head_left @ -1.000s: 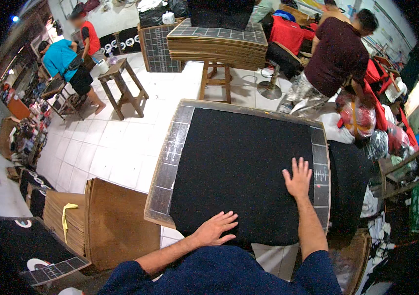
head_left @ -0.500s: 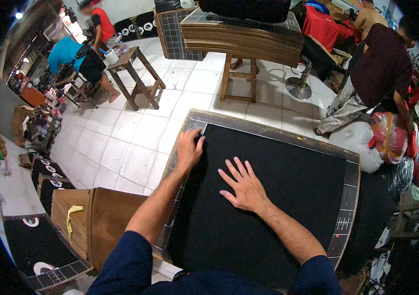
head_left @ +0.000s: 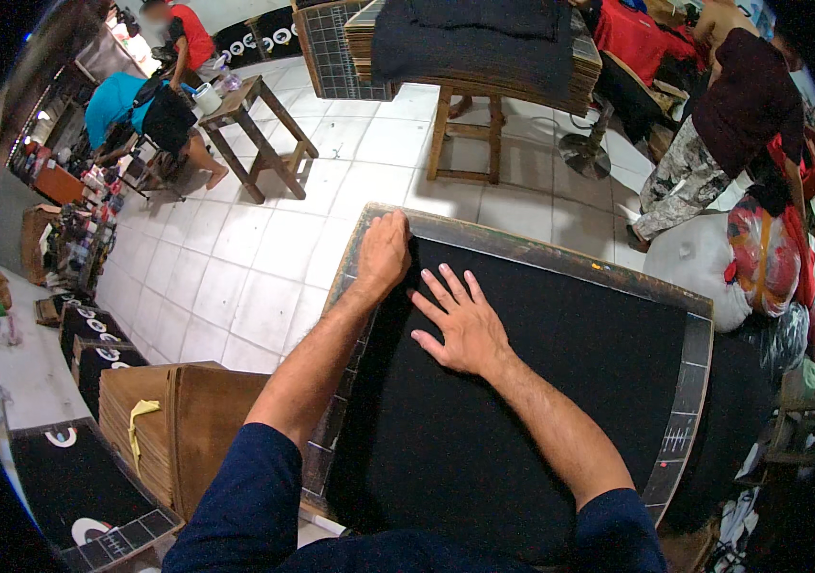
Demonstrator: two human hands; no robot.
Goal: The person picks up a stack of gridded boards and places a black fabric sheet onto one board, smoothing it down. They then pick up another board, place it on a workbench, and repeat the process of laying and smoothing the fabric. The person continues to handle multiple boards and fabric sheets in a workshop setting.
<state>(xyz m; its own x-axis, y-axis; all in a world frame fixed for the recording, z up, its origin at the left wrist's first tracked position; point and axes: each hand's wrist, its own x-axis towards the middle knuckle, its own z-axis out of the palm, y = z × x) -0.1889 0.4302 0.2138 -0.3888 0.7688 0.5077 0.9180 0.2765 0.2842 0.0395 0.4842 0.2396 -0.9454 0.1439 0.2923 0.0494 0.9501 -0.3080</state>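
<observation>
A sheet of black cloth (head_left: 522, 411) lies over a dark board (head_left: 541, 250) with white ruled lines along its edges. At the cloth's far left corner, my left hand (head_left: 385, 253) is closed, knuckles up. Its fingertips are hidden, so what they hold, if anything, does not show. My right hand (head_left: 465, 329) rests palm down on the cloth, a little nearer and to the right, with fingers spread and nothing in it.
Brown boards (head_left: 221, 420) stand stacked at my left, with a yellow scrap (head_left: 138, 435) on them. Ahead are a wooden stool (head_left: 259, 134) and a board pile (head_left: 360, 53) under dark cloth. Co-workers bend at both sides; bundled bags (head_left: 699, 277) sit at right.
My left hand has moved slightly farther away to the cloth's corner and its fingers have closed. My right hand has slid a little farther and left. The person at right has shifted.
</observation>
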